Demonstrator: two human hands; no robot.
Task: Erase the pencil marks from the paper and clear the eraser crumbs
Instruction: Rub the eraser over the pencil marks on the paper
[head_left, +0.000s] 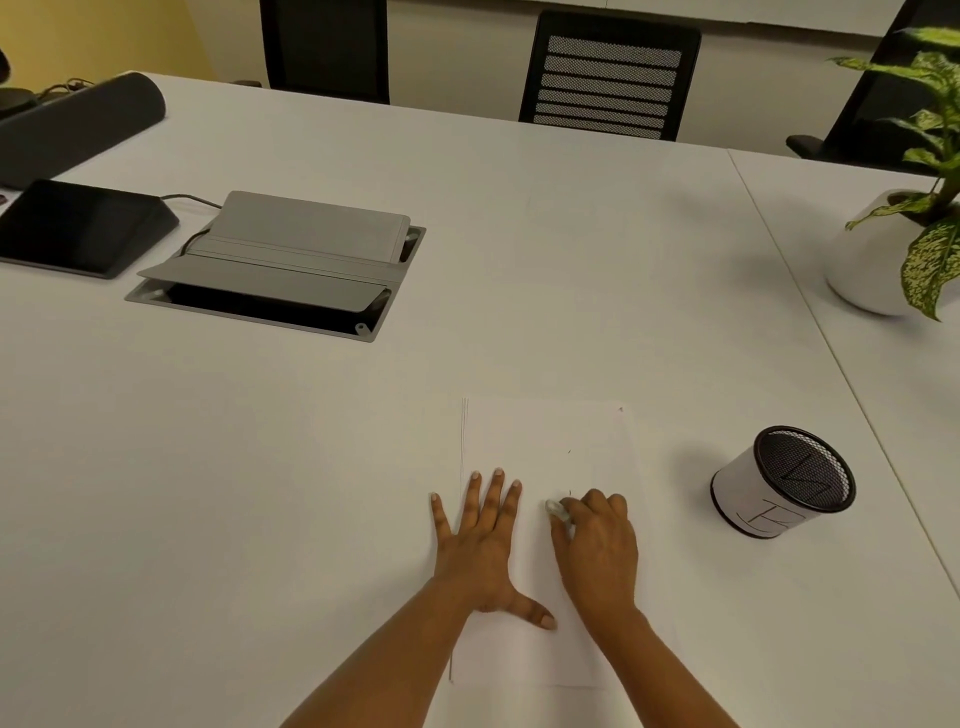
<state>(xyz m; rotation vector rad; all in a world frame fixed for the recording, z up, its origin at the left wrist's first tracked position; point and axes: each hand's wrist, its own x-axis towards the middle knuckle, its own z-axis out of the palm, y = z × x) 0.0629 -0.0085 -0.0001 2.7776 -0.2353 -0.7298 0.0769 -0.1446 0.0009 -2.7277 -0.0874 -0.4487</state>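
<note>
White bench (363, 467) carries our paper (545, 441) under both hands: left hand (483, 545) flat and released, pinning it; right hand (597, 551) pinching the eraser (558, 512) beside faint marks. Hard rubbing could crumple the sheet if our pinning slips.

Two bare forearms, no sleeves; left hand (480, 545), right hand (597, 551) ringless, short plain nails.

The left hand (480, 540) lies flat, fingers spread, while the right hand (597, 545) curls in a closed grip.
</note>
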